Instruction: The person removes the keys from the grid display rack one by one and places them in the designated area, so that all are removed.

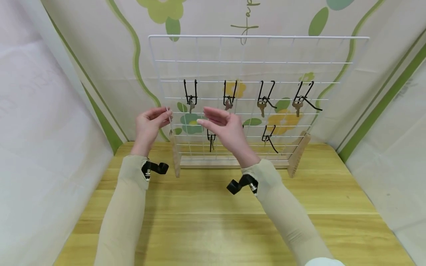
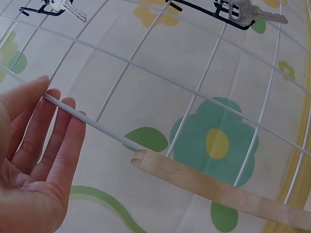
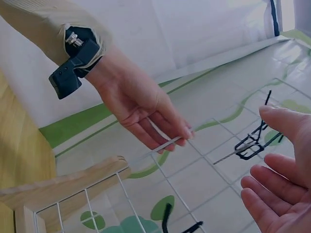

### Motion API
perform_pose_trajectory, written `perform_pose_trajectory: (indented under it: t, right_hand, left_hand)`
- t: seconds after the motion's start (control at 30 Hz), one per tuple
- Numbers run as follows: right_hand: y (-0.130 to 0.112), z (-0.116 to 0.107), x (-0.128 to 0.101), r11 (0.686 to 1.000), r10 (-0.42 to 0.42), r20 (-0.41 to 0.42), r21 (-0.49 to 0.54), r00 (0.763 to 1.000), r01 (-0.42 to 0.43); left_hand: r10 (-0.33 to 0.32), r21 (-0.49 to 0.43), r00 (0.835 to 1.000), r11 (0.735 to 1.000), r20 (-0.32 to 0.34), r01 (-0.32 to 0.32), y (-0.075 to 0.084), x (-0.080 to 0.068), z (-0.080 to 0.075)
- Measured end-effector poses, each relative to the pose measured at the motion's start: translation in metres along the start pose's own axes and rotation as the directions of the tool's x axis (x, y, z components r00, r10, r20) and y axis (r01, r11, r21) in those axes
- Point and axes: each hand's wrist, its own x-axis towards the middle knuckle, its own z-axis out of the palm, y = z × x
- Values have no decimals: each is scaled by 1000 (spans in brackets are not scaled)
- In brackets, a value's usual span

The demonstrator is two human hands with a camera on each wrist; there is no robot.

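A white wire grid rack (image 1: 220, 61) stands upright on wooden feet (image 1: 299, 153). My left hand (image 1: 148, 127) pinches its left edge wire between thumb and fingertips, and the left wrist view shows that wire (image 2: 104, 128) in the fingers. In front of the grid's left half, my right hand (image 1: 227, 131) is held with relaxed fingers, thumb apart, and nothing in it. Black hooks (image 1: 185, 88) hang on the grid in two rows. Keys dangle from them, such as a brass key (image 1: 261, 108) and a silver key (image 2: 241, 12). My right hand hides part of the lower row.
The rack stands towards the back of a wood-grain table (image 1: 213, 218). Patterned cloth (image 1: 283, 22) with flowers hangs behind it, and white cloth walls (image 1: 43, 122) rise at both sides. Each wrist carries a black camera mount (image 1: 244, 183).
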Motion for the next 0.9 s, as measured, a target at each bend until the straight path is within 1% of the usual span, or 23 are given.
perform_pose_trajectory:
  t: [0.17,0.33,0.5,0.67,0.9]
  right_hand:
    - [1,15,16,1000,-14,-20,-10,1000,14]
    - [3,25,27,1000,-20,-67,-21,998,19]
    - [2,31,31,999,-39,-124,-4,992,39]
    - [1,39,35,999,-28,-162,23,986,32]
    - [-1,48,37,996,-5,-159,89,987,20]
  left_hand:
    - [23,6,1000,1000,0,-23,2,0,0]
    - [56,6,998,998,-9,-56,-1,-1,2]
    - [77,-8,997,997,-10,-77,-3,-2,3]
    - [90,19,996,996,-3,-90,-3,-1,1]
    - [112,58,994,992,3,-112,-3,-1,1]
